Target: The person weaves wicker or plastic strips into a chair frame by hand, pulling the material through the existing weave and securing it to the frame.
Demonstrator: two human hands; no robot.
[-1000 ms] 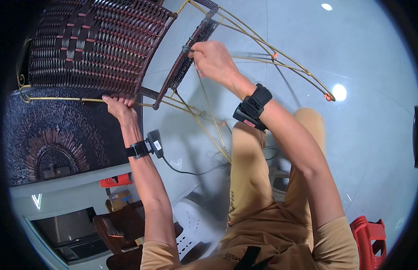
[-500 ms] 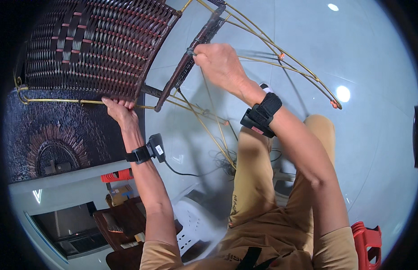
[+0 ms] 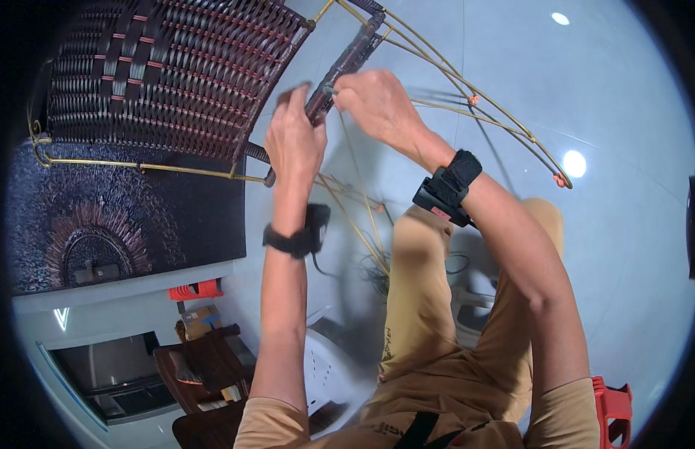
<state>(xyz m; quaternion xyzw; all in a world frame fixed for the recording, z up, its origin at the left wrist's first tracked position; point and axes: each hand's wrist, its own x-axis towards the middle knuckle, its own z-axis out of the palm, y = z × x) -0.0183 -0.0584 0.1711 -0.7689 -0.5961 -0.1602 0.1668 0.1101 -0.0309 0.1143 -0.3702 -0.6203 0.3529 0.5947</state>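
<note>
A dark woven wicker panel [image 3: 168, 75] on a thin brass-coloured wire frame [image 3: 467, 97] fills the upper left. My left hand [image 3: 293, 142] grips the panel's wrapped side bar [image 3: 346, 63] from the left. On the other side of that bar, my right hand [image 3: 373, 105] pinches a strand against it, thumb and fingers closed. Both wrists carry black strapped devices. Loose yellow wires hang below the hands toward my knee.
A dark patterned rug [image 3: 115, 224] lies at the left on the pale tiled floor. A white plastic seat [image 3: 325, 367] is under me. Red plastic item [image 3: 613, 408] at lower right, wooden furniture [image 3: 205, 367] and a red crate [image 3: 194, 289] at lower left. Black cable [image 3: 377, 277] trails on the floor.
My left hand left the frame's lower wire edge and moved right and up to grip the wrapped side bar beside my right hand. The view shifted slightly.
</note>
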